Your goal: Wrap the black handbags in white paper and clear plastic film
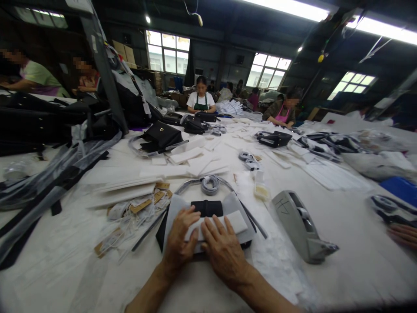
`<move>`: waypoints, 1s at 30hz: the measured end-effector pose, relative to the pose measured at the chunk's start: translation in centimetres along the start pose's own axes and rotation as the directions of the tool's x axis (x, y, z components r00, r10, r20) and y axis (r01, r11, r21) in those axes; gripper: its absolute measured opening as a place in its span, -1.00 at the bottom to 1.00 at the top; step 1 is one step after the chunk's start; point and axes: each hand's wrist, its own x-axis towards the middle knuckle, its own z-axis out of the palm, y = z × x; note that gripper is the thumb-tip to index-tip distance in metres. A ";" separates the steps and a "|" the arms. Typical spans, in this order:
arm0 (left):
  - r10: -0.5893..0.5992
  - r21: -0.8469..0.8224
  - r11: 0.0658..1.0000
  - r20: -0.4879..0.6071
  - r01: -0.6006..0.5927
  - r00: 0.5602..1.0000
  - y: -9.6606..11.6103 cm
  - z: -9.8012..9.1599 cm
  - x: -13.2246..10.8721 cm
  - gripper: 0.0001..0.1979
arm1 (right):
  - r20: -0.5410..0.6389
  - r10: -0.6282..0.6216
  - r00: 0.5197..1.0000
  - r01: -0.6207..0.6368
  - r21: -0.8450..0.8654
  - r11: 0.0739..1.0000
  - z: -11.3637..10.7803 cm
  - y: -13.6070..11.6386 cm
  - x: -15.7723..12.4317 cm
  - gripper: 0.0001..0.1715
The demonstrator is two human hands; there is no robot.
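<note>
A black handbag (162,238) lies in front of me, largely covered by a thin white sheet (173,208). A black strap piece (206,208) shows on top, below a wrapped coil of strap (210,184). A folded white foam strip (238,221) lies across the bag. My left hand (180,237) rests at the strip's left end, fingers and thumb apart and slightly bent. Flat on the middle of the strip lies my right hand (224,250), fingers stretched out. The underside of the bag is hidden.
A grey tape dispenser (295,228) stands to the right. Tags with strings (140,206) and foam sheets (127,189) lie left. Black bags (163,137) and wrapped straps (58,187) sit farther off. Another person's hand (404,234) shows at the right edge; co-workers sit beyond.
</note>
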 end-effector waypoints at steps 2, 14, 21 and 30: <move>0.168 0.126 0.971 0.248 -0.204 0.954 0.4 0.2 -0.4 -0.54 | 0.015 -0.028 1.000 0.027 0.047 0.999 -0.4 0.3 -0.2 -0.38; -0.001 0.404 0.878 0.535 -0.255 0.845 1.5 1.6 -0.2 -0.39 | -0.031 0.024 0.999 -0.019 0.131 0.991 -1.8 1.9 -1.9 -0.14; 0.229 0.525 0.719 0.440 -0.456 0.868 1.2 1.8 -1.1 -0.55 | -0.250 0.339 0.907 -0.062 0.718 0.694 -8.5 6.3 -6.2 -0.78; 0.173 0.487 0.741 0.526 -0.462 0.833 0.9 1.4 -1.4 -0.42 | 0.317 0.884 0.342 -0.632 0.774 -0.033 -7.3 10.1 -28.8 -0.54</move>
